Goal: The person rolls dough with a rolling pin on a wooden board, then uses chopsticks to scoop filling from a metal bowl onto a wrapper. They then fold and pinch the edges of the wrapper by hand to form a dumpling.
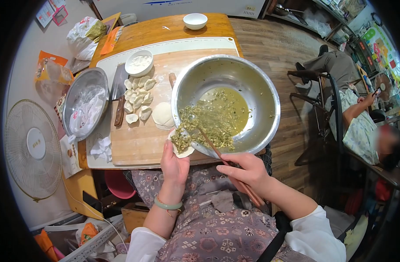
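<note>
Left hand (174, 163) cups dough wrapper (185, 153) at near-left rim of metal bowl (273, 105); right hand (247, 171) grips chopsticks (214, 148), long axis slanting forward-left into filling (213, 133). Wrapper lies forward-left of right hand. Tips buried; contact with wrapper hard to tell. Bowl at right side of wooden board (136, 146); fan (34, 144) left, seated person (360, 142) right.

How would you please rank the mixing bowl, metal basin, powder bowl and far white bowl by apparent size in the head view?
1. Mixing bowl
2. Metal basin
Unranked: powder bowl and far white bowl; both look small, and differing distances leave it unsure.
</note>
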{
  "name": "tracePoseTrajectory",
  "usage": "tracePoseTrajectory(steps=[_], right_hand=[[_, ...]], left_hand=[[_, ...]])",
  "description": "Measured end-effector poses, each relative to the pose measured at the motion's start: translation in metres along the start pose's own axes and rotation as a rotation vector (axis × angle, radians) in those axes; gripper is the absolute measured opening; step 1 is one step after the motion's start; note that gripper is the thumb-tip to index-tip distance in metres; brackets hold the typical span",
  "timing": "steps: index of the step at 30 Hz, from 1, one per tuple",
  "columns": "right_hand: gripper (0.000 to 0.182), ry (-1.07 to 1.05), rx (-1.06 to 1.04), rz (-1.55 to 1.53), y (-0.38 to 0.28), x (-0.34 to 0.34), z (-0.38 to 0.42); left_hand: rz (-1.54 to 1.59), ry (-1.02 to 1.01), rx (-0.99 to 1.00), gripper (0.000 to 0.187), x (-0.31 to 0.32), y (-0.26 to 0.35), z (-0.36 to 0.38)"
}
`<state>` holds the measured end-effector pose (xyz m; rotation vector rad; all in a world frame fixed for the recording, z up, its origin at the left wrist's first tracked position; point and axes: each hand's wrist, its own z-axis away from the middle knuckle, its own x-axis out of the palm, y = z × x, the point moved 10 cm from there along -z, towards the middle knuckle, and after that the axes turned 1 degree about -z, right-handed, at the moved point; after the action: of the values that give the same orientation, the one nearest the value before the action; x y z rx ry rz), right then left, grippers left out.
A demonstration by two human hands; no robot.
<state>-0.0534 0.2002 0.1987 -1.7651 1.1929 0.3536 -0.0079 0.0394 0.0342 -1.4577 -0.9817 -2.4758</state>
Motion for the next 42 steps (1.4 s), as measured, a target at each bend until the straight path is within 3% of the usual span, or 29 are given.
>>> tracePoseTrajectory(steps=[2, 8, 15, 22, 24, 30, 33, 37, 39, 42], right_hand=[[0.028, -0.080, 0.048, -0.030, 0.002, 0.012, 0.004], [0.029, -0.060, -0.062, -0.054, -0.027, 0.027, 0.007], [0.030, 0.051, 0.007, -0.070, 0.013, 0.035, -0.009], [0.025, 0.087, 0.061, -0.156, -0.002, 0.019, 0.002], [0.034, 0.154, 0.089, -0.143, 0.004, 0.010, 0.007], [0.028, 0.207, 0.174, -0.021, 0.041, -0.002, 0.012], [0.020, -0.106, 0.234, 0.028, 0.070, 0.025, 0.011], [0.028, -0.283, 0.216, 0.033, 0.074, 0.040, 0.006], [0.032, -0.452, 0.398, -0.080, 0.079, 0.047, 0.009], [0.035, -0.367, 0.290, -0.087, 0.087, 0.045, 0.011]], left_hand=[[0.007, -0.015, -0.006, 0.041, 0.000, -0.002, -0.001], [0.006, -0.029, 0.029, 0.041, 0.003, 0.003, 0.006], [0.022, -0.006, 0.037, 0.040, -0.001, 0.006, -0.003], [0.026, -0.016, 0.022, 0.041, -0.005, 0.004, -0.006], [0.037, -0.015, 0.011, 0.041, -0.008, 0.002, -0.004], [0.077, 0.039, 0.007, 0.041, -0.018, 0.006, 0.003], [0.070, 0.055, -0.019, 0.041, -0.014, 0.010, 0.014], [0.065, 0.050, -0.068, 0.040, 0.002, 0.014, 0.030], [0.092, 0.025, -0.077, 0.039, 0.011, 0.017, 0.033], [0.086, -0.031, -0.102, 0.039, 0.027, 0.015, 0.029]])
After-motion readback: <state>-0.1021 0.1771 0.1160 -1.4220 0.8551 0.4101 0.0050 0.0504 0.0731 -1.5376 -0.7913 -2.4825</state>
